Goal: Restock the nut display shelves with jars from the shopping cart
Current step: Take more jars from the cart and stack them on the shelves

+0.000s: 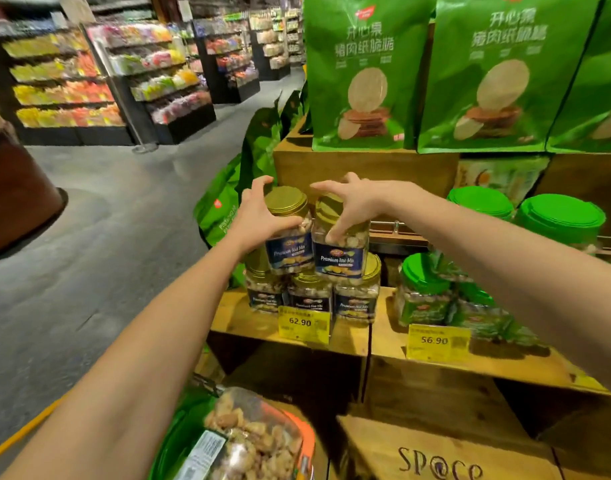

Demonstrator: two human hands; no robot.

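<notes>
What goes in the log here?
phase: stacking | left grip holds left jar | right grip holds right jar | both over lower jar row

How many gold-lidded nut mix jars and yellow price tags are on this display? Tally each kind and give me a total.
Gold-lidded clear plastic nut mix jars: 5 (2 stacked on a row of 3)
Yellow paper price tags: 2
Total: 7

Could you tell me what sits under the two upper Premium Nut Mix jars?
Three more gold-lidded jars on the wooden shelf; anything behind them is covered.
</notes>
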